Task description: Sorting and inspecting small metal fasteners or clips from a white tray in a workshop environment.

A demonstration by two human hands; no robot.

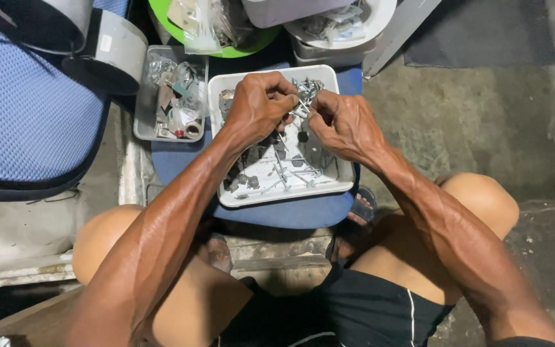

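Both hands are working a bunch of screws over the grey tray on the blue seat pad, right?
Not quite. In the head view both hands, left and right, work the screws over the white tray on the blue seat pad; the grey tray sits beside it.

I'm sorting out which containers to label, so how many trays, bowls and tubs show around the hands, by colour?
White tray under the left hand and right hand, holding metal screws: 1
Grey tray of small hardware: 1
Green bowl with plastic bags: 1
White tubs at the top, stacked: 2, as far as shows
Total: 5
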